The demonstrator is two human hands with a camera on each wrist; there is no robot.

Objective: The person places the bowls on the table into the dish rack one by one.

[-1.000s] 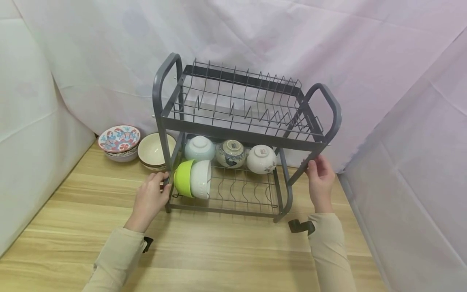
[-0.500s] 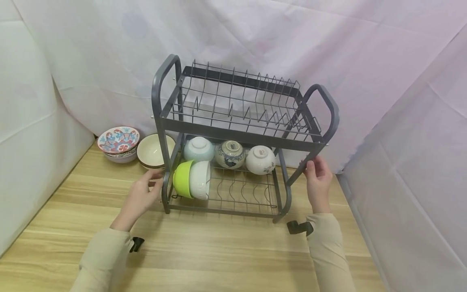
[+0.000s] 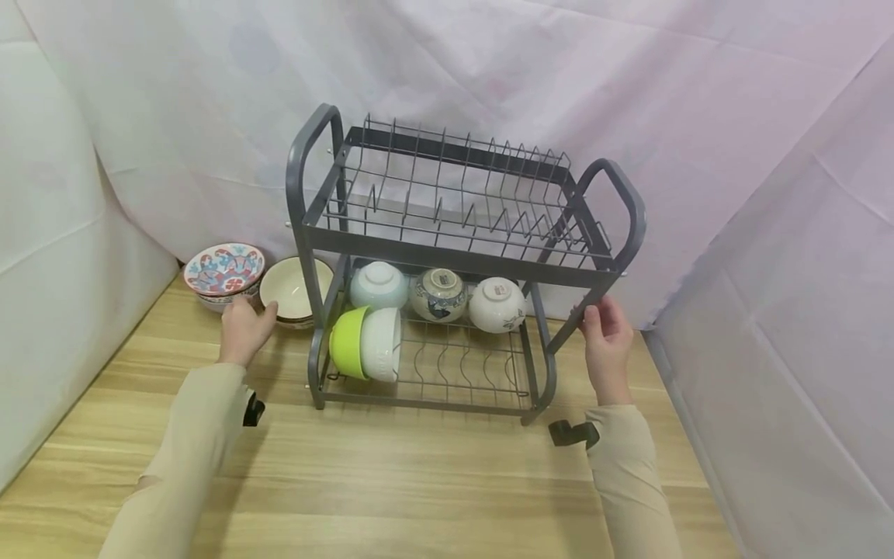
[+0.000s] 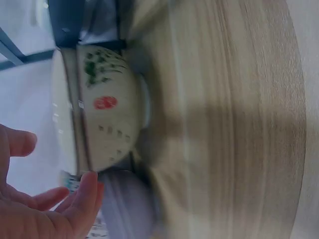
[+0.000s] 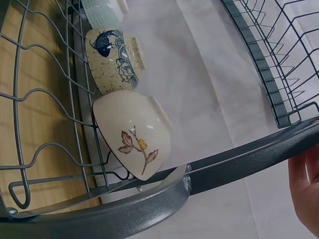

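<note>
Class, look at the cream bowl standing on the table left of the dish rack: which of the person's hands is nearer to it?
Left. The left hand is right at the cream bowl, fingers by its rim; the right hand holds the dish rack at its far side.

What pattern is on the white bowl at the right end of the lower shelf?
A brown leafy sprig with small orange berries on the white bowl; the right wrist view shows it best.

My wooden table carries a grey two-tier dish rack toward its back edge. Near the back-left corner stand a cream bowl and a stacked patterned bowl, just beside each other.
</note>
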